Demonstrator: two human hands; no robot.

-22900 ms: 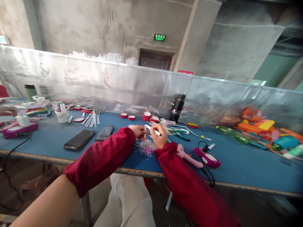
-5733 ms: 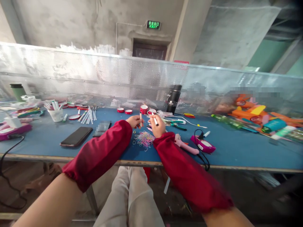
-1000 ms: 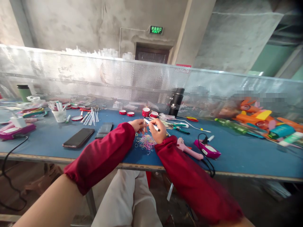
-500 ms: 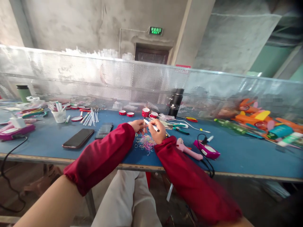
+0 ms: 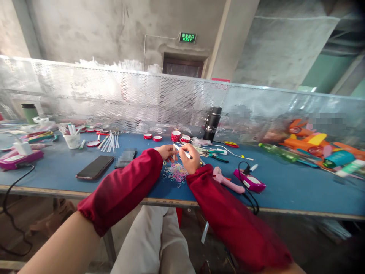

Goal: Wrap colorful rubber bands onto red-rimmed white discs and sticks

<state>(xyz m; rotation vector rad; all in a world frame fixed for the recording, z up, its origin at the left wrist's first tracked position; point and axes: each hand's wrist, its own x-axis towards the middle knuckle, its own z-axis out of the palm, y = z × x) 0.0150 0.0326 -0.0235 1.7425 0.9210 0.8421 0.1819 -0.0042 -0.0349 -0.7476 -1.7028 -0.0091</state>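
Blue counter point(image 5: 285, 190), long, backed by a perforated metal screen point(image 5: 114, 95). Black phone point(image 5: 95, 167) lying flat, left of the sleeves. Pink glue gun point(image 5: 226, 183) just right of the right wrist. Right hand point(image 5: 189, 160) clenched around a white marker point(image 5: 183, 151). Left hand point(image 5: 167, 151) pinching a thin white stick point(image 5: 173, 152), upright. Heap of small coloured rubber bands point(image 5: 176, 172) on the counter, directly below both hands.

blue table point(image 5: 296, 190) | phone point(image 5: 95, 167); rubber bands point(image 5: 176, 172); glue gun point(image 5: 226, 181)

Dark red sleeves point(image 5: 125, 182), blue table point(image 5: 285, 186), pastel mixed-colour rubber bands point(image 5: 176, 172), white black-tipped marker point(image 5: 183, 151), black flask point(image 5: 211, 124)
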